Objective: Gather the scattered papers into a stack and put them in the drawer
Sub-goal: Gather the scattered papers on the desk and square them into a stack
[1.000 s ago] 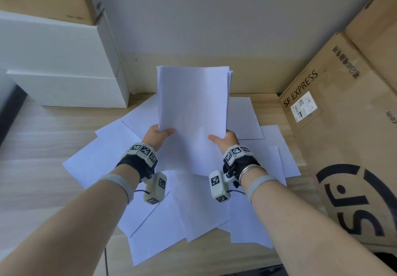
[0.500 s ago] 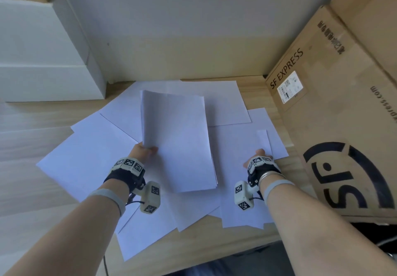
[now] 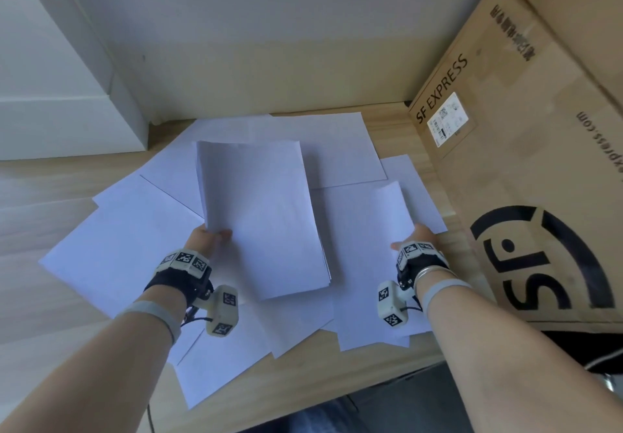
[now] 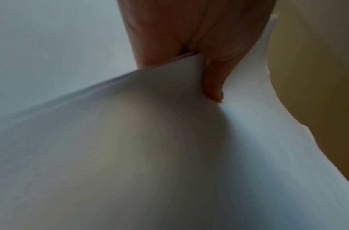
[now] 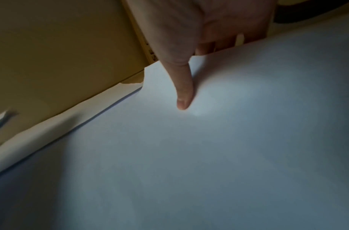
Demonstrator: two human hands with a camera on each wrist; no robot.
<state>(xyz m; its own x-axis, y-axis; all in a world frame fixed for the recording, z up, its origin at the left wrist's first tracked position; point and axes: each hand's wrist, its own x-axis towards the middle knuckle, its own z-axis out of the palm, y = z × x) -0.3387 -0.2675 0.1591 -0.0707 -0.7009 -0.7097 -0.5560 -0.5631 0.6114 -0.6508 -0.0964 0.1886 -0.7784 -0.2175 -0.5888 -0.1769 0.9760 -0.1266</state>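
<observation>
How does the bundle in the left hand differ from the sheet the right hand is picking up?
The bundle is several sheets thick, its edges fanned at the near corner; the sheet looks single. The left hand pinches the bundle clear above the scattered papers; the right hand pinches the sheet, raising only its right side. Both are blank white paper.

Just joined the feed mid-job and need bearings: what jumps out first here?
White loose sheets fan out across the wooden desk. The left hand grips a gathered stack by its corner above the middle of the spread. The right hand lifts one sheet beside the big cardboard box on the right.
</observation>
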